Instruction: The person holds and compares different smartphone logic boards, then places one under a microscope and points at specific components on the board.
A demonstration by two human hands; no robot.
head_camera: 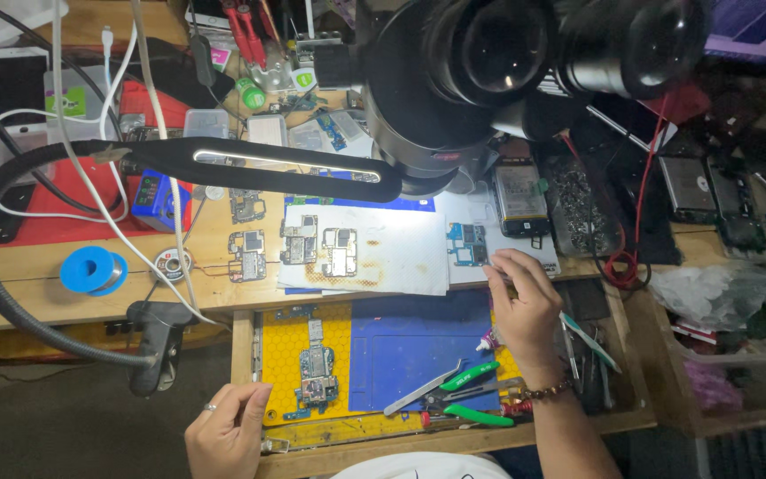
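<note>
Fingers of the right hand (pixel 525 306) were pinched on a small blue circuit board (pixel 467 244) on the surface (pixel 37 266); the left hand (pixel 228 430) rested released. Crowded boards nearby could be knocked or the part dropped.

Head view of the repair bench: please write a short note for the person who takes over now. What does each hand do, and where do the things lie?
Left hand: open, resting at the front edge of the pulled-out wooden drawer, holding nothing.
Right hand: fingertips on the white sheet, beside the small blue circuit board; whether it pinches anything cannot be told.
Three grey shielded boards lie on the same sheet under the black microscope.
A long circuit board lies on the yellow mat in the drawer; green-handled tweezers lie on the blue mat.
Done and left: cannot be told.
</note>
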